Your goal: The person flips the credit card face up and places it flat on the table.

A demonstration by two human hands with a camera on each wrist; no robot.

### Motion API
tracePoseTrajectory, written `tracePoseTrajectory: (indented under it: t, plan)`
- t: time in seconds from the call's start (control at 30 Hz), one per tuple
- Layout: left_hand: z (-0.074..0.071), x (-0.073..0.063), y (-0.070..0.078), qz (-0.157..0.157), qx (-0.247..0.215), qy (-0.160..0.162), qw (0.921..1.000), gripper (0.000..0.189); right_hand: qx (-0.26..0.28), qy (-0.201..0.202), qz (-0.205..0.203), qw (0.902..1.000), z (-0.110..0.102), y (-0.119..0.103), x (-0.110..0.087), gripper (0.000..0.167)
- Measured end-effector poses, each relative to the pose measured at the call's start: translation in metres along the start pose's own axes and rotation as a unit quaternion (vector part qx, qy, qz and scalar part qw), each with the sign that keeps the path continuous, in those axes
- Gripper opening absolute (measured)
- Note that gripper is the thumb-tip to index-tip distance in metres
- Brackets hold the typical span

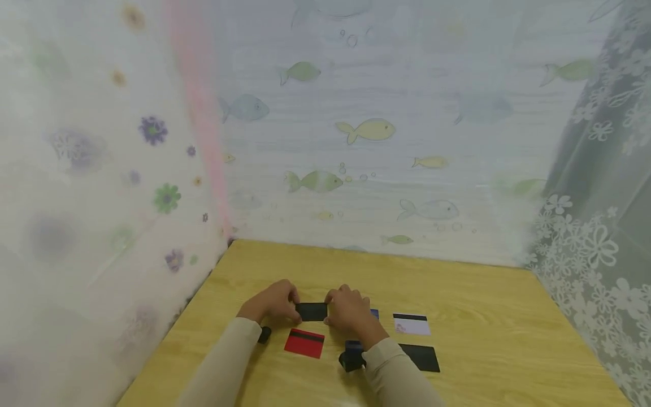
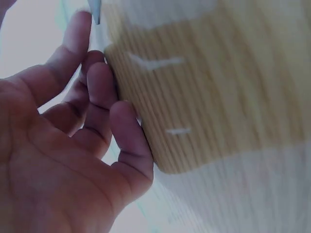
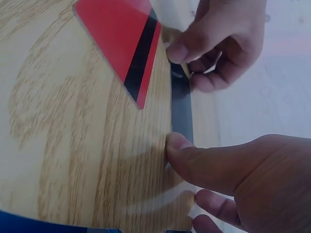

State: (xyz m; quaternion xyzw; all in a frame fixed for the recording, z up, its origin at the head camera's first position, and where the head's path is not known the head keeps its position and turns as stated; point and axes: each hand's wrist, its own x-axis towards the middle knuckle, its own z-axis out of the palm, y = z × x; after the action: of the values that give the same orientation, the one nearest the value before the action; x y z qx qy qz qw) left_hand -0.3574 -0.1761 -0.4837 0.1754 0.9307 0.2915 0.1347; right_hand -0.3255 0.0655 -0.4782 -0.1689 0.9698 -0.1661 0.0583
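Both hands hold a black card [image 1: 312, 312] by its opposite ends, just at the tabletop. My left hand [image 1: 277, 302] pinches its left end between thumb and fingers. At the other end my right hand [image 1: 351, 311] pinches it the same way. In the right wrist view the dark card [image 3: 181, 107] runs as a narrow strip between the two thumbs. Only a thin grey sliver shows by a fingertip in the left wrist view, where the fingers of the left hand [image 2: 73, 131] touch the wood. A red card [image 1: 304, 343] with a black stripe lies nearer to me.
To the right lie a white card [image 1: 413, 325] with a black stripe and another black card [image 1: 423, 358], partly behind the right sleeve. A blue card [image 1: 374, 314] is mostly hidden by the right hand. Printed curtains [image 1: 376, 169] enclose the wooden table [image 1: 488, 299].
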Motion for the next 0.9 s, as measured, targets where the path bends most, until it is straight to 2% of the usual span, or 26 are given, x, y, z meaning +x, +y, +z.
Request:
tracePoseTrajectory:
  t: [0.13,0.23,0.53,0.8,0.9]
  plan:
    - [-0.0056,-0.0015,0.003,0.007,-0.005,0.006,0.9999,0.043,0.0,-0.001,-0.001,1.0,-0.0024,-0.0011,0.0033,0.045]
    - [-0.0073,-0.0018,0.0042,0.0,-0.006,-0.001,1.0,0.04,0.0,-0.007,-0.002,1.0,-0.0027,-0.0024,0.0032,0.044]
    - [-0.0034,0.0021,-0.0001,-0.023,0.005,-0.008,0.9997,0.045,-0.013,-0.003,-0.021,0.9997,-0.0051,-0.0025,-0.0027,0.047]
    - [-0.0017,-0.0023,0.0023,0.012,0.02,-0.006,0.9997,0.047,-0.017,0.004,-0.024,0.9996,-0.0011,0.0022,-0.0021,0.047]
    - [-0.0026,-0.0045,0.0025,0.011,0.017,-0.008,0.9998,0.048,-0.011,0.006,-0.027,0.9996,-0.0004,0.0025,-0.0019,0.046]
